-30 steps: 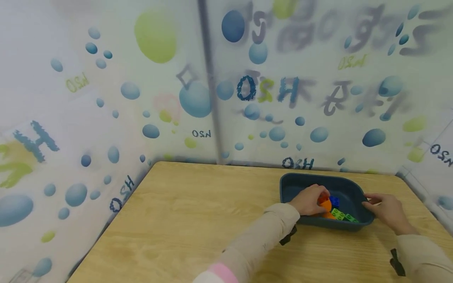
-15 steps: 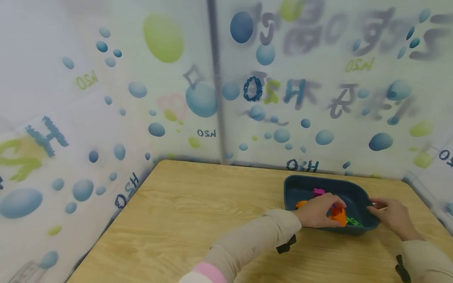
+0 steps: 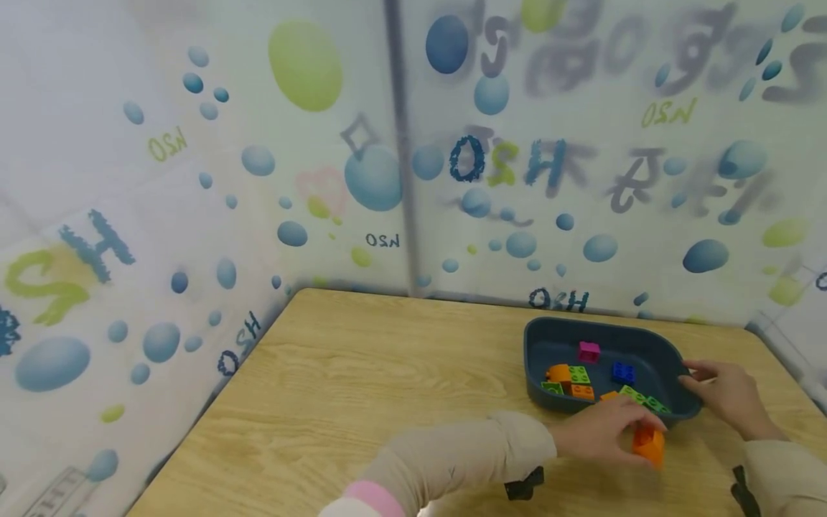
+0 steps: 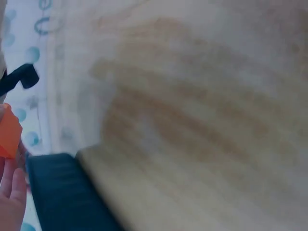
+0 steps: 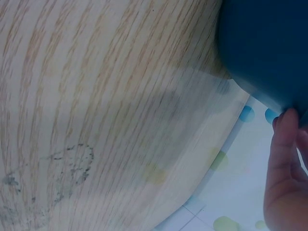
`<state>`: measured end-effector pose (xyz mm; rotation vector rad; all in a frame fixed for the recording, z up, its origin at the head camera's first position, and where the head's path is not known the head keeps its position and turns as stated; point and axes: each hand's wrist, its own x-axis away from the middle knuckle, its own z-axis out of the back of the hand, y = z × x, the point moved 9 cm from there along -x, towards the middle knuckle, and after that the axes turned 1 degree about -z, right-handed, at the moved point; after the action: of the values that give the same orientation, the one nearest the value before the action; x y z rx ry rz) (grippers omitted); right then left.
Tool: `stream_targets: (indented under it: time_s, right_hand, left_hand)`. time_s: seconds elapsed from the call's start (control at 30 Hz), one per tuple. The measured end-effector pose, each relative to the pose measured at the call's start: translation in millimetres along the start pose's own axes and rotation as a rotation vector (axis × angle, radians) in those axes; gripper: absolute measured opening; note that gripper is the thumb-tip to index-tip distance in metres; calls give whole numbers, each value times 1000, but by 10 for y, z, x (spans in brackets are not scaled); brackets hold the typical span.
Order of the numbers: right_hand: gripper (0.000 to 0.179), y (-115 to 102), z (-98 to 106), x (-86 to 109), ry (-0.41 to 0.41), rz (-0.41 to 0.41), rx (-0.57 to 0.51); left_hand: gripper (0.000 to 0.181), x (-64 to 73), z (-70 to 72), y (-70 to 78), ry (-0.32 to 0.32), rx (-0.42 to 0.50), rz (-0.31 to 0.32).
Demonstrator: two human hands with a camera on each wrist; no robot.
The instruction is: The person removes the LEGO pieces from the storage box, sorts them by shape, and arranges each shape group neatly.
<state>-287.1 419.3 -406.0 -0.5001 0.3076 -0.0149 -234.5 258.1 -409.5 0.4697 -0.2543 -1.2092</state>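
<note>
In the head view my left hand pinches an orange toy block between thumb and fingers, in front of the bin's near side. The same orange block shows at the left edge of the left wrist view. My right hand grips the right rim of a dark blue plastic bin. Its fingers meet the bin wall in the right wrist view. Inside the bin lie a magenta block, a blue block and several green and orange blocks.
The bin stands on a wooden table, toward its right side. White walls printed with blue and green drops close off the back and left. A dark strap hangs from the left sleeve.
My left hand has lifted the orange block out of the bin and brought it nearer, over the table in front. My right hand stays at the rim. The head view has shifted slightly.
</note>
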Motion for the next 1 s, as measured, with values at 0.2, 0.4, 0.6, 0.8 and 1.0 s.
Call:
stream_targets:
  time_s: [0.2,0.4,0.6,0.8,1.0]
  right_hand:
    - [30,10,7,-8,2,-13,5]
    - [31,-11,-5,-8,-6,-1,2]
    - [31,1,-9,4,-14,-8,-5]
    - [32,21,-16,-5,-25,-28,-5]
    - [33,31,-20,-6,-42,-49,-12]
  left_hand:
    - [47,64,-269,-5,-89,92,17]
    - [49,55,-428,-50,-104,53,37]
    - [47,-2,-525,-143,-120,36,79]
    - [45,-30,-563,-213,-115,71,109]
    - [45,-43,-584,-232,-115,78,109]
